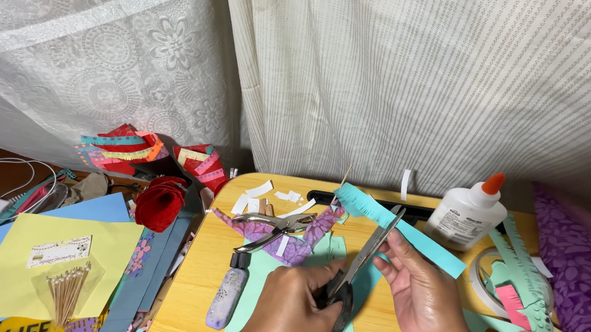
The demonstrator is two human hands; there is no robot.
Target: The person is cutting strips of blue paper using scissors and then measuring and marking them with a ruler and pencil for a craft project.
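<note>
My left hand grips the dark handles of a pair of scissors, blades pointing up and to the right. The blades meet a long teal paper strip that has a fringe cut along its upper left part. My right hand pinches this strip from below, just right of the blades. Both hands hover over a small light wooden table.
A metal hole punch, a purple-grey tool and purple patterned paper lie left of the scissors. A white glue bottle with an orange cap stands at the right. Coloured paper scraps, yellow and blue sheets and curtains surround the table.
</note>
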